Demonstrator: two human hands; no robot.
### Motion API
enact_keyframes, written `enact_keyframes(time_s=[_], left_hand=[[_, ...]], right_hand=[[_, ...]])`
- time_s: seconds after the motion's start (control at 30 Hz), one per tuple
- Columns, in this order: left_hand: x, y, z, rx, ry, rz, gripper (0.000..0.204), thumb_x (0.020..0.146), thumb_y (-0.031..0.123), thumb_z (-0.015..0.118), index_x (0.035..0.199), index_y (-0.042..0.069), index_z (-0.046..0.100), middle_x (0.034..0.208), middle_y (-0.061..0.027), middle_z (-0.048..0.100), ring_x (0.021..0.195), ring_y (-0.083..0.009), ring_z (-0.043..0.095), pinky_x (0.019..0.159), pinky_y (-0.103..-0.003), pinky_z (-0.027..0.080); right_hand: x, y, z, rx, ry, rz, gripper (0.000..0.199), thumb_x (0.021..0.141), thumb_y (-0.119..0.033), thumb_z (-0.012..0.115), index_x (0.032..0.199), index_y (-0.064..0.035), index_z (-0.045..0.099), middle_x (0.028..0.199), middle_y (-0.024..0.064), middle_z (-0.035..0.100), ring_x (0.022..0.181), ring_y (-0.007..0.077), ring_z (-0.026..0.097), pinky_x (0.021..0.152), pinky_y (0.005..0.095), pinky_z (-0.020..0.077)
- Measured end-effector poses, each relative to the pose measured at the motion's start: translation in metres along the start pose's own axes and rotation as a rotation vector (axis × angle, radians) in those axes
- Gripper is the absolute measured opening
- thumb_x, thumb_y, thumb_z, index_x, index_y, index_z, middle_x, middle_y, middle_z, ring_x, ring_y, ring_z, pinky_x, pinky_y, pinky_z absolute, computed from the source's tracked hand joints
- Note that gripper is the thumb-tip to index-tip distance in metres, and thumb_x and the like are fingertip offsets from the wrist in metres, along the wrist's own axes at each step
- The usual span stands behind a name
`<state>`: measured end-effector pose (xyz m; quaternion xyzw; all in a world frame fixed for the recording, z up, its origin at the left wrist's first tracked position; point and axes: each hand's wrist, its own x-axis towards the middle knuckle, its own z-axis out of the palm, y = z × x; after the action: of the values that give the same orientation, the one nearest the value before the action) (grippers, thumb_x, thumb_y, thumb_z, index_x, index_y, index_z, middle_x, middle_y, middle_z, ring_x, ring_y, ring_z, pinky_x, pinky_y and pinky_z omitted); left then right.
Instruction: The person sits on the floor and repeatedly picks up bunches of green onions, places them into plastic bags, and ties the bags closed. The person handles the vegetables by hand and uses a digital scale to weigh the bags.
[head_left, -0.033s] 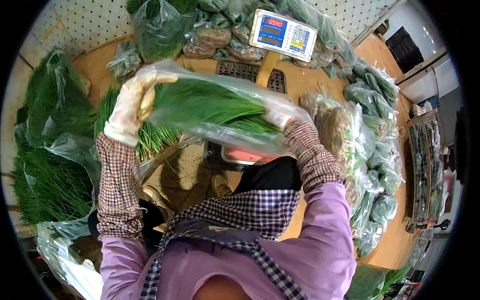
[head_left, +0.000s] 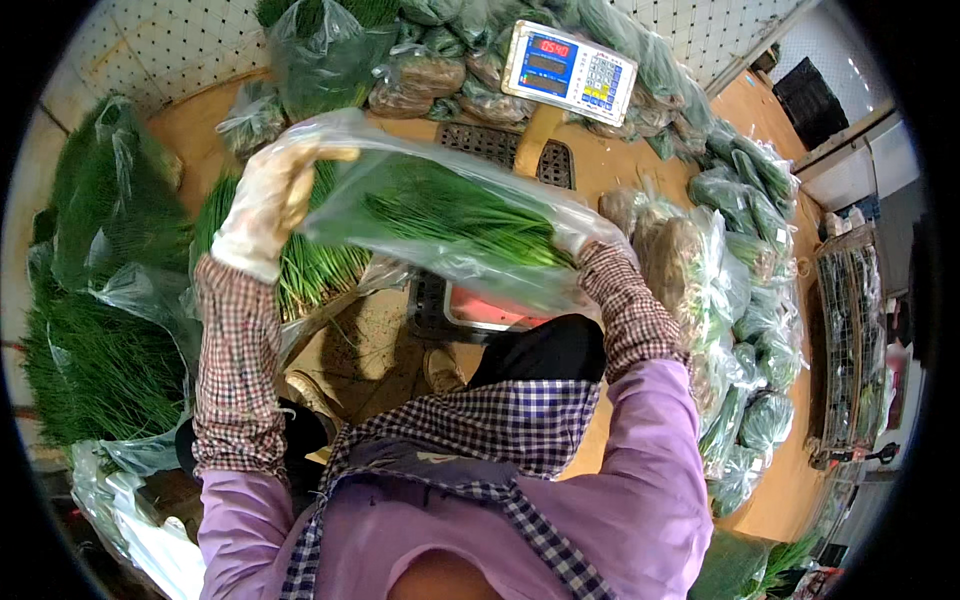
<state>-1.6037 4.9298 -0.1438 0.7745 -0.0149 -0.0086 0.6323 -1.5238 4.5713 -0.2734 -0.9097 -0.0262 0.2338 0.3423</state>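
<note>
A clear plastic bag (head_left: 345, 210) stretches between my hands, tilted down to the right. Inside lies a bunch of thin green chives (head_left: 460, 212), with the pale stem ends toward the right. My gloved left hand (head_left: 268, 200) is closed on the bag's left end. At the other end, my right hand (head_left: 578, 232) is closed around the bag by the stem ends; plastic film partly covers its fingers. Below the bag, partly hidden by it, is the weighing platform (head_left: 432, 310) with a red and white surface. More loose chives (head_left: 318, 270) stand beside my left wrist.
A scale display (head_left: 568, 72) on a yellow post stands beyond the bag. Bagged greens (head_left: 770, 345) are heaped along the right, with more bags (head_left: 430, 85) at the back. Large bags of chives (head_left: 105, 350) fill the left side. A wire rack (head_left: 850, 340) stands far right.
The chives sit farther right and lower in the bag, leaving more slack film by my left hand. My right hand has shifted slightly right and down.
</note>
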Motion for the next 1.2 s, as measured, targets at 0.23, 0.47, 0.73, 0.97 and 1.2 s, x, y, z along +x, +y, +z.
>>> enact_keyframes(time_s=[0.23, 0.47, 0.73, 0.97, 1.2], left_hand=[[0.011, -0.044, -0.006, -0.174, 0.011, 0.160, 0.029, 0.076, 0.020, 0.062, 0.102, 0.009, 0.060, 0.072, 0.0056, 0.052, 0.063, -0.0032, 0.044, 0.056, -0.018, 0.036], [-0.118, -0.138, -0.157, -0.184, 1.045, 0.114, 0.027, 0.079, 0.016, 0.057, 0.102, 0.002, 0.058, 0.074, -0.0018, 0.056, 0.062, -0.0092, 0.048, 0.059, -0.021, 0.041], [-0.169, -0.261, -0.089, -0.164, 1.435, -0.256, 0.011, 0.079, 0.007, 0.053, 0.087, 0.001, 0.056, 0.074, -0.0009, 0.054, 0.064, -0.0084, 0.046, 0.059, -0.021, 0.040], [-0.144, -0.276, -0.085, -0.274, 1.322, -0.193, 0.013, 0.084, 0.007, 0.049, 0.093, 0.001, 0.056, 0.081, -0.0028, 0.053, 0.067, -0.0084, 0.047, 0.061, -0.021, 0.042], [-0.132, -0.283, -0.046, -0.110, 1.081, -0.189, 0.014, 0.083, 0.007, 0.052, 0.095, 0.001, 0.055, 0.078, -0.0049, 0.053, 0.068, -0.0121, 0.048, 0.061, -0.023, 0.040]], right_hand=[[-0.016, -0.076, 0.022, -0.940, 0.145, -0.138, 0.041, 0.071, -0.023, 0.063, 0.103, 0.0013, 0.054, 0.096, 0.0193, 0.058, 0.089, 0.0259, 0.058, 0.075, 0.0368, 0.0465], [-0.035, -0.199, 0.197, -0.222, -0.803, -0.873, 0.039, 0.081, -0.030, 0.053, 0.102, 0.0017, 0.054, 0.084, 0.0123, 0.058, 0.081, 0.0233, 0.056, 0.072, 0.0320, 0.0448], [0.019, -0.249, 0.415, -0.093, -0.388, 0.050, 0.083, 0.070, -0.042, 0.061, 0.125, 0.0097, 0.027, 0.107, 0.0255, 0.051, 0.094, 0.0324, 0.055, 0.081, 0.0372, 0.0447], [0.053, -0.226, 0.451, -0.120, -0.064, 0.116, 0.087, 0.060, -0.030, 0.071, 0.126, 0.0057, 0.025, 0.105, 0.0235, 0.052, 0.094, 0.0316, 0.055, 0.079, 0.0343, 0.0445], [0.077, -0.153, 0.322, 1.635, -0.846, 0.263, 0.046, 0.074, -0.028, 0.053, 0.112, -0.0035, 0.048, 0.100, 0.0138, 0.058, 0.074, 0.0233, 0.057, 0.063, 0.0339, 0.0486]])
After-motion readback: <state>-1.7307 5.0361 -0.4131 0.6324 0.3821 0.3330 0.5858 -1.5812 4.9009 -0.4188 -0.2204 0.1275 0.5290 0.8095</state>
